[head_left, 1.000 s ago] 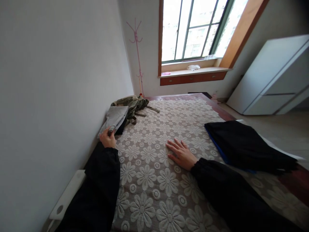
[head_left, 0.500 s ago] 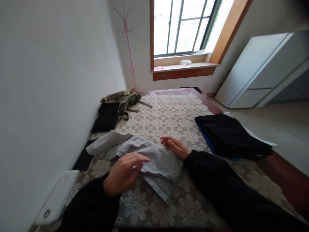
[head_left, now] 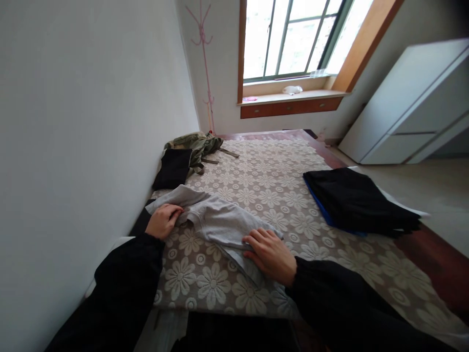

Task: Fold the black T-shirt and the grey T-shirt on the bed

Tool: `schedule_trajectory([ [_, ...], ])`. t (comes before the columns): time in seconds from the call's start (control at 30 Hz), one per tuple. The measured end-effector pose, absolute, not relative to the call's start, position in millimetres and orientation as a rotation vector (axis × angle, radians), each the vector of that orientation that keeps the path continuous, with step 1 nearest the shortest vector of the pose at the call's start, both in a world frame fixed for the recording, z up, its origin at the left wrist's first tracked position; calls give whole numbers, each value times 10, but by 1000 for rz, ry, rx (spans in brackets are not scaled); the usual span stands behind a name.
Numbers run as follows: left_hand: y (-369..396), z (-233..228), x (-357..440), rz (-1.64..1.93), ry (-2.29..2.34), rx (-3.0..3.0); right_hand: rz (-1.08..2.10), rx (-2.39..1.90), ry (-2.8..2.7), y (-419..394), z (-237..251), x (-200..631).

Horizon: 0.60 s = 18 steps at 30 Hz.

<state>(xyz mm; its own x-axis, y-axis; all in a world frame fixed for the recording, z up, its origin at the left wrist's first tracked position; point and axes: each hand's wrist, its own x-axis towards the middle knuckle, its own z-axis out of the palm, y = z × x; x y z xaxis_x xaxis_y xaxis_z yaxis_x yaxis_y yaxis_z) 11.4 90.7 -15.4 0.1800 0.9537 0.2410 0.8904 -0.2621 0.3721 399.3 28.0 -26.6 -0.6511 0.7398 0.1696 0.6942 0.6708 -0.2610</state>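
On the flower-patterned bed cover (head_left: 256, 195), the right hand (head_left: 271, 254) lies open, pinning the grey garment (head_left: 220, 222), while the left hand (head_left: 163, 221) pinches its sleeve to spread it; beyond lie a black garment (head_left: 172, 168) and olive clothing (head_left: 198, 143).

Garment (head_left: 220, 222) lies on bed (head_left: 271, 190), folded stack (head_left: 359, 200) right.

White walls, bright window (head_left: 293, 39), white cabinet (head_left: 410, 107).
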Motion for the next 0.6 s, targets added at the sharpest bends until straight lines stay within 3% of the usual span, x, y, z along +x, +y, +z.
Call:
schedule_trajectory([
  [0.07,962,-165,33,639,1778,2306,219,-1172,-2602,363,-310,3914],
  [0.2,967,-200,-180,493,1639,2429,443,-1191,-2358,584,-285,3967],
  [0.4,1032,-261,-281,424,1654,2385,1393,-1086,-1410,857,-25,4285],
  [0.6,943,86,-68,851,1743,2139,1196,-1155,-1449,711,423,4542],
])
